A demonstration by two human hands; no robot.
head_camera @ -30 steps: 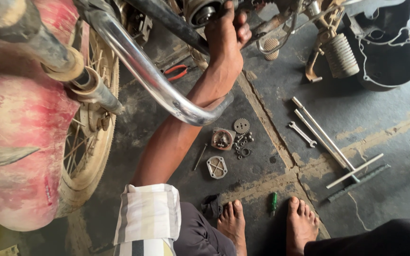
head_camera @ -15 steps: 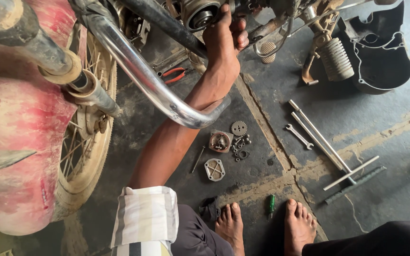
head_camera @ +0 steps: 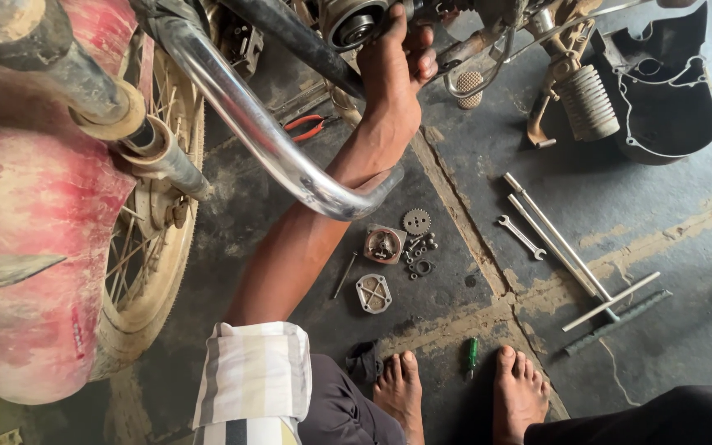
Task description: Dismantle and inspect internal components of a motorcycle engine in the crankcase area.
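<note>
Chrome crash bar (head_camera: 274, 140) and red motorcycle with its engine side opened; one hand at work on the exposed round hub.
Head view: the left hand (head_camera: 393, 70) reaches under the crash bar, its fingers (head_camera: 422, 58) curled closed against the round engine hub (head_camera: 354, 23) at the top edge; what they pinch cannot be told, and the right hand is out of view. Disassembly appears well along: the black side cover (head_camera: 669, 99) lies off on the concrete floor (head_camera: 455, 206), turned hollow side up and holding nothing visible. Laid out on the floor are a small gear (head_camera: 416, 221), a round housing (head_camera: 383, 245), a square plate (head_camera: 373, 293), loose bolts (head_camera: 420, 251), a spanner (head_camera: 522, 237), a long T-handled wrench (head_camera: 574, 264), red-handled pliers (head_camera: 305, 126) and a green screwdriver (head_camera: 471, 356). Refitting seems still to come.
</note>
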